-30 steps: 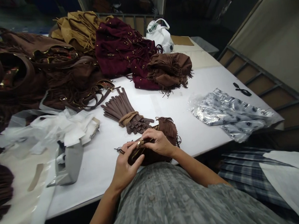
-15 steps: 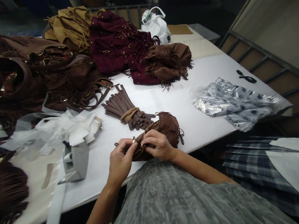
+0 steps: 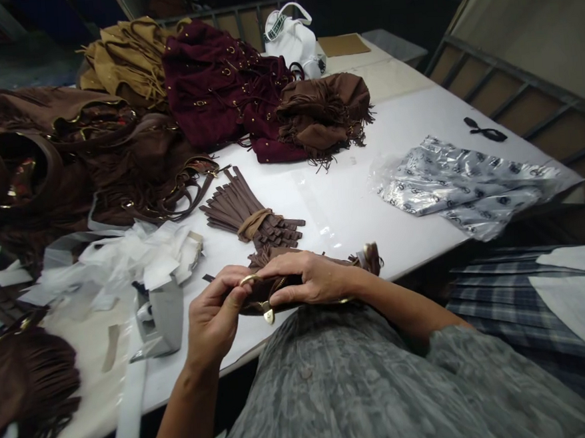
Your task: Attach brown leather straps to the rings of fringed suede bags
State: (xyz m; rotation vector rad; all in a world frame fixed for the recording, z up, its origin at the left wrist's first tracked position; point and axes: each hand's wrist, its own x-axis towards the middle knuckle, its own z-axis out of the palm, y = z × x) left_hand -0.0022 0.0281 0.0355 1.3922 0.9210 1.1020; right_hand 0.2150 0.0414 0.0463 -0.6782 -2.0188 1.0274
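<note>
A small brown bag (image 3: 343,298) with a gold zip lies at the table's near edge, against my body. My left hand (image 3: 219,311) pinches a gold ring (image 3: 249,279) at the bag's left end. The fingers of my right hand (image 3: 309,278) are closed on the bag's edge, near the zip. Below the fingertips hangs a gold zip tag (image 3: 268,313). Just beyond my hands lies a bundle of brown straps (image 3: 246,212), tied round with a tan band. My hands cover part of the bag.
Brown bags (image 3: 132,150), maroon bags (image 3: 213,84) and tan bags (image 3: 125,57) are heaped at the back left. White scraps (image 3: 125,257) and a grey tape dispenser (image 3: 161,315) stand left. Patterned plastic-wrapped cloth (image 3: 450,181) lies right, near plaid fabric (image 3: 505,324).
The brown bag has been turned and tilted, so its zip opening and gold tag now show nearer my body. My right hand has flattened along its edge. The view has shifted slightly.
</note>
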